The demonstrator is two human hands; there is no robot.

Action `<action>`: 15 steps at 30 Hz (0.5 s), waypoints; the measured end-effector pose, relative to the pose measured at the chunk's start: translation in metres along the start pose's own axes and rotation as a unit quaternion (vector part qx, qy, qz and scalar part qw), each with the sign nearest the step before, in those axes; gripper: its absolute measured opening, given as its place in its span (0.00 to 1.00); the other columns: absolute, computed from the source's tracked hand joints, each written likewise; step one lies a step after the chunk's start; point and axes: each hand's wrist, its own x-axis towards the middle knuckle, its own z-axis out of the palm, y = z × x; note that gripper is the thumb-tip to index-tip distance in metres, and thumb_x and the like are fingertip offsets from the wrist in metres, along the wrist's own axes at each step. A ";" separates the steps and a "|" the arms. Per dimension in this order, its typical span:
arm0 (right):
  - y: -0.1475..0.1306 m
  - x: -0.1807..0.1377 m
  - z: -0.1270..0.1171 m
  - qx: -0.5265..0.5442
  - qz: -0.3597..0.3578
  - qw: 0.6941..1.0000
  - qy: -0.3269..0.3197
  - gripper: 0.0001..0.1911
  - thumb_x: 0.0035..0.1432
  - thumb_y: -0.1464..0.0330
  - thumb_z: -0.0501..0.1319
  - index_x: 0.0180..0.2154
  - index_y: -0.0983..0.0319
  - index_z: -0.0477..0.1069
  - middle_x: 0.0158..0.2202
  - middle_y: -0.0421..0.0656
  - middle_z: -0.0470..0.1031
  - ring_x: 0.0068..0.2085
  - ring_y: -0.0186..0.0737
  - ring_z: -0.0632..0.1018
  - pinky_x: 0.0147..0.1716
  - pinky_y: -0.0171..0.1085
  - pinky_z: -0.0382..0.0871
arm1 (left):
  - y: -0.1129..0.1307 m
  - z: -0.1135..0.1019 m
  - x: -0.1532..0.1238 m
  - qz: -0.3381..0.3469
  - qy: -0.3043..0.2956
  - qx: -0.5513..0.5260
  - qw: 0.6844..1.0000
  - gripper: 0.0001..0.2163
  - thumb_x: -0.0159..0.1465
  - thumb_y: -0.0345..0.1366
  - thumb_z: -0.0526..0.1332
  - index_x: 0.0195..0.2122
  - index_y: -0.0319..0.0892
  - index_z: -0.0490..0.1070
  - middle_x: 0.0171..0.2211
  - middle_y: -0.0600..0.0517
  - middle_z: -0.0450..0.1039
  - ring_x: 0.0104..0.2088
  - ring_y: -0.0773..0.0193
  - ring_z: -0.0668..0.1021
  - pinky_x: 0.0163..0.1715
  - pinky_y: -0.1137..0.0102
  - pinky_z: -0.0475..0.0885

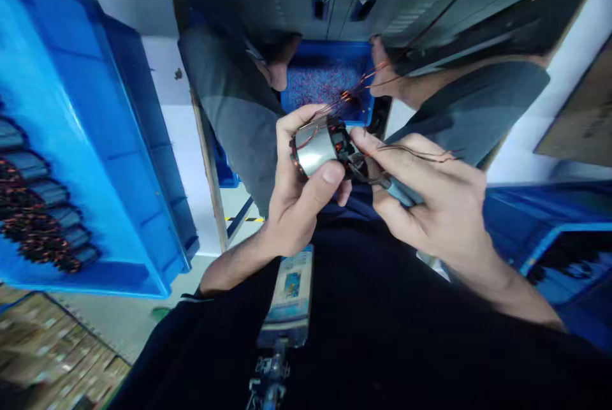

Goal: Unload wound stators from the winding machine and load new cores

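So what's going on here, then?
A seated person grips a metal ring-shaped part with copper wires in the left hand. The right hand holds a hand tool with a grey-blue handle, its tip at the part's dark end. A blue tray of small bits sits between the feet, and similar parts lie in a blue crate on the left.

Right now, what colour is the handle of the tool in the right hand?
The tool handle looks grey-blue, best seen in the head view.
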 end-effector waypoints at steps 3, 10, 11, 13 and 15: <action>0.005 -0.002 0.004 0.022 -0.013 0.999 0.031 0.29 0.74 0.70 0.70 0.72 0.48 0.79 0.56 0.40 0.88 0.43 0.41 0.88 0.50 0.40 0.88 | 0.003 0.003 0.000 -0.060 0.051 0.044 0.996 0.23 0.76 0.48 0.66 0.71 0.66 0.69 0.47 0.54 0.75 0.31 0.69 0.76 0.24 0.73 0.74; 0.015 -0.001 0.014 0.067 0.031 0.997 0.026 0.28 0.73 0.71 0.67 0.70 0.50 0.81 0.54 0.42 0.88 0.46 0.47 0.89 0.52 0.47 0.89 | 0.004 0.008 0.007 -0.030 0.126 0.025 0.991 0.16 0.79 0.53 0.59 0.61 0.56 0.76 0.47 0.53 0.79 0.38 0.65 0.81 0.27 0.70 0.73; 0.015 -0.001 0.014 0.059 0.030 0.998 0.024 0.30 0.73 0.72 0.66 0.72 0.50 0.80 0.52 0.42 0.88 0.44 0.45 0.87 0.50 0.46 0.89 | 0.005 0.009 0.009 -0.037 0.140 0.024 0.989 0.15 0.81 0.53 0.57 0.60 0.55 0.77 0.48 0.52 0.79 0.39 0.65 0.81 0.28 0.70 0.73; 0.016 -0.001 0.012 0.038 0.018 0.999 0.017 0.34 0.71 0.73 0.64 0.74 0.49 0.77 0.48 0.42 0.85 0.42 0.42 0.84 0.49 0.45 0.87 | 0.008 0.010 0.011 -0.051 0.154 0.032 0.986 0.13 0.80 0.51 0.58 0.57 0.56 0.77 0.48 0.53 0.78 0.38 0.66 0.80 0.31 0.69 0.74; 0.015 0.000 0.011 0.018 0.004 1.000 0.011 0.35 0.69 0.73 0.64 0.74 0.47 0.77 0.47 0.42 0.81 0.45 0.43 0.83 0.53 0.48 0.86 | 0.010 0.009 0.011 -0.068 0.159 0.048 0.984 0.12 0.78 0.52 0.62 0.56 0.57 0.76 0.48 0.53 0.77 0.40 0.64 0.81 0.36 0.68 0.77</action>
